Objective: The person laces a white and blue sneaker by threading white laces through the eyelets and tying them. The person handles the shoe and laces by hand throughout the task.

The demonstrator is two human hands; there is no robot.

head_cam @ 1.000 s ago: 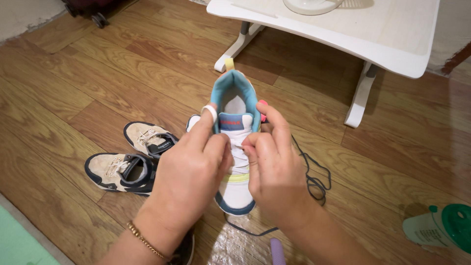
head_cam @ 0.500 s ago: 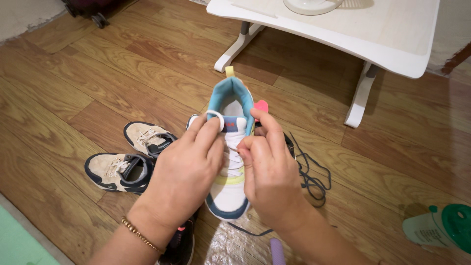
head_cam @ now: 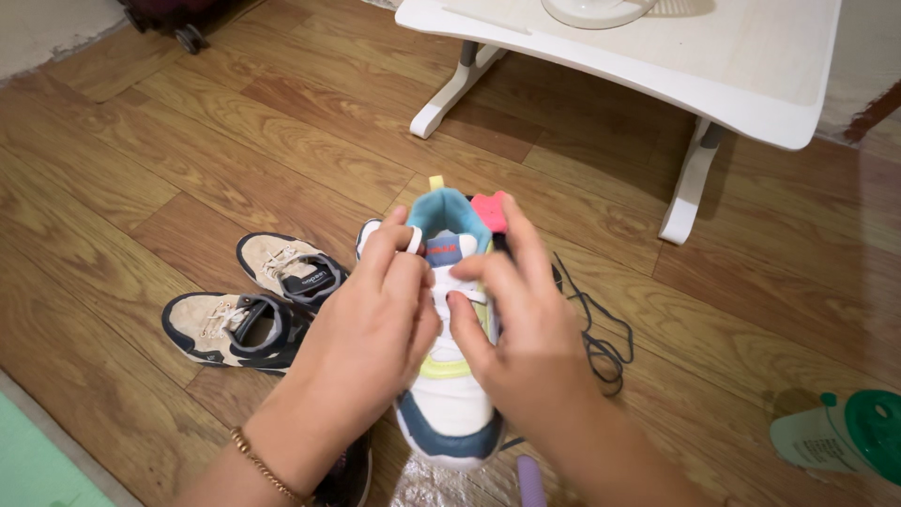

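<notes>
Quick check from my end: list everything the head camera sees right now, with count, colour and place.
sneaker: 1, white, blue and yellow-green with pink tab, held centre
white lace: 1, looped over left finger
beige shoes: 2, beige and navy, floor at left
dark cord: 1, floor right of sneaker
low table: 1, white, top right
bottle: 1, pale with green cap, lower right
bracelet: 1, gold, left wrist
left hand: on sneaker's laces
right hand: on sneaker's laces
</notes>
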